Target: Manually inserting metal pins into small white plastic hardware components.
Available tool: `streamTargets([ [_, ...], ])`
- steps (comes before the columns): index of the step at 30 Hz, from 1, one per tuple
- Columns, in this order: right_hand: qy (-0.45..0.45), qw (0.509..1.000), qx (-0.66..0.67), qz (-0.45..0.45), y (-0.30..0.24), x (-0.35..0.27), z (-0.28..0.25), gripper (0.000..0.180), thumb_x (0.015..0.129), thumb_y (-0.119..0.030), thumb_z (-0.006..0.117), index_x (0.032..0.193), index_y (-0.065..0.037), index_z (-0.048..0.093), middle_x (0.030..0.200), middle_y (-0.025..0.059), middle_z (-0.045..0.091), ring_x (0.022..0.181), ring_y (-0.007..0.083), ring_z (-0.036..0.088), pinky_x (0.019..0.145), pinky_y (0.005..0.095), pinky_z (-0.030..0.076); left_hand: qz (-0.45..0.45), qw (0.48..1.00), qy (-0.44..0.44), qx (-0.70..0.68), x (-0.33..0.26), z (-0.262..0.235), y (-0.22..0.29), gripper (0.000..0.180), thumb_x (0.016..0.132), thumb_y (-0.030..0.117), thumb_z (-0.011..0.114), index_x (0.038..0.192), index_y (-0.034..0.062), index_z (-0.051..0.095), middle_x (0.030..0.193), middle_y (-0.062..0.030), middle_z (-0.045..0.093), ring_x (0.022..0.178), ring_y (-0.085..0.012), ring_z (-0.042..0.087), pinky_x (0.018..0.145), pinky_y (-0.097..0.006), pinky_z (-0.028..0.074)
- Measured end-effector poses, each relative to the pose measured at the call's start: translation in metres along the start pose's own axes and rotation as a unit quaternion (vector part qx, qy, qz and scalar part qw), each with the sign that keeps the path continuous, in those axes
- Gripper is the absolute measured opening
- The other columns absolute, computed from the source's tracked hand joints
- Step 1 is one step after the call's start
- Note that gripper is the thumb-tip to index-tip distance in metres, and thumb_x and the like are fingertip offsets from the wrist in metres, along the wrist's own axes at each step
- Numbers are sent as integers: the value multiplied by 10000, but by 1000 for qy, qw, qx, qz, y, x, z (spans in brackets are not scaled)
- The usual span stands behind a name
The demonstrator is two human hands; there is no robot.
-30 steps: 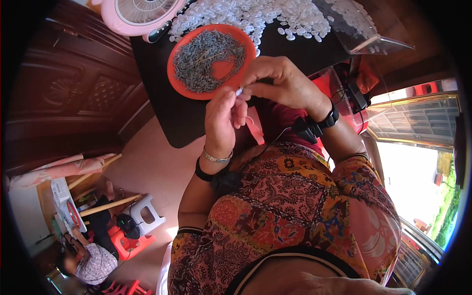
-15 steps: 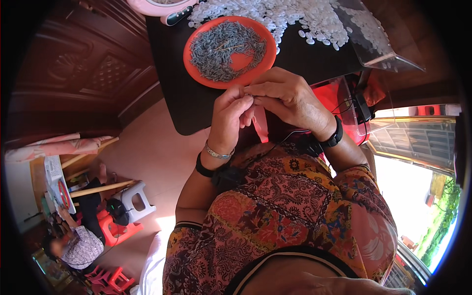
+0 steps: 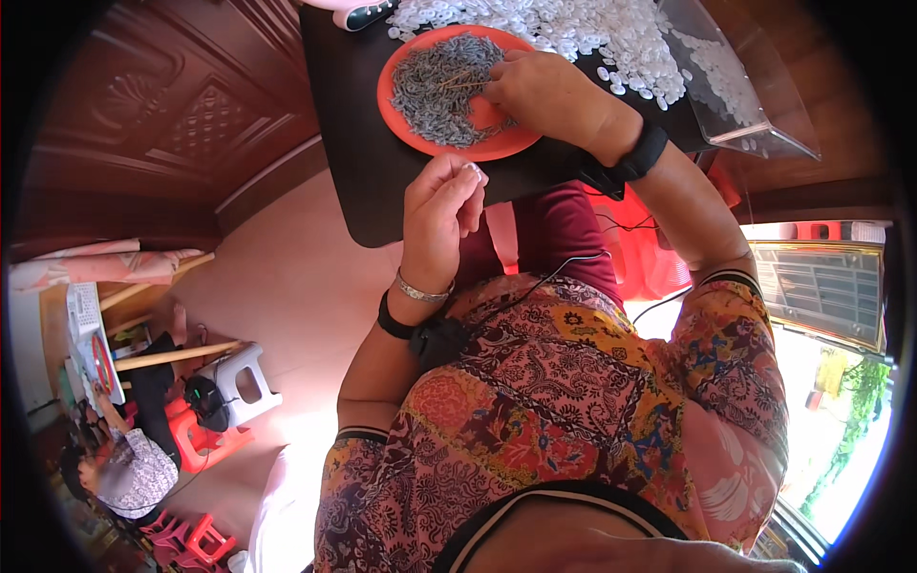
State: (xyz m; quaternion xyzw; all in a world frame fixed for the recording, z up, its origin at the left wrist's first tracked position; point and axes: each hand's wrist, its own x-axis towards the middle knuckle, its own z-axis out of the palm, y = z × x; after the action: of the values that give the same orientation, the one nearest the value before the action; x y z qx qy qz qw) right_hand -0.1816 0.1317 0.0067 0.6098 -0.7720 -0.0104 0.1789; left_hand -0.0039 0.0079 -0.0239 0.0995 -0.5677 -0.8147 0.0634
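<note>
Many grey slivers [image 3: 425, 81] (likely light, stiff, best pinched mid-length) are heaped on a round orange plastic plate [image 3: 497, 146]; right hand [image 3: 554, 95] there, grip hidden; white speck [image 3: 473, 167] seemingly pinched by left hand [image 3: 442, 205].

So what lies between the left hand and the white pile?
Between the left hand and the white pile, the head view shows the orange plate of grey pieces, with the right hand over it.

No text, label, brand, number or sign can be read anywhere in the head view.
</note>
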Motion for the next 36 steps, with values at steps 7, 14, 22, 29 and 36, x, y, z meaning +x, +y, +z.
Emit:
streamTargets([
  [7,-2,998,-59,-13,0,5,10,88,761,-113,542,782,-67,613,764,52,600,803,227,610,683,331,508,11,1000,-8,-4,1,-1,-2,185,913,175,471,837,26,551,603,7,485,488,-45,396,441,-191,272],
  [14,26,994,84,65,8,5,19,99,731,-109,572,761,-17,556,775,93,616,751,292,611,649,363,497,11,1000,1,-16,3,2,-4,156,886,157,499,804,35,552,589,16,493,481,-39,400,437,-192,271],
  [22,42,887,419,192,9,-17,4,70,786,-48,576,832,4,575,732,37,570,664,123,541,630,277,454,3,1000,5,2,4,6,-2,156,884,158,491,817,31,551,610,5,494,490,-51,404,446,-194,276],
  [29,53,802,573,159,-4,-23,-2,224,821,-20,571,1039,9,611,849,9,622,778,72,569,725,222,465,15,999,29,-44,7,8,-5,144,887,141,504,801,34,546,610,11,483,490,-46,396,445,-188,284],
  [36,31,638,740,210,-36,-40,-20,123,900,-117,598,939,-3,625,814,4,646,732,57,599,665,202,487,10,998,40,-44,6,13,-4,158,898,156,513,801,35,541,614,13,477,494,-45,393,446,-186,294],
])
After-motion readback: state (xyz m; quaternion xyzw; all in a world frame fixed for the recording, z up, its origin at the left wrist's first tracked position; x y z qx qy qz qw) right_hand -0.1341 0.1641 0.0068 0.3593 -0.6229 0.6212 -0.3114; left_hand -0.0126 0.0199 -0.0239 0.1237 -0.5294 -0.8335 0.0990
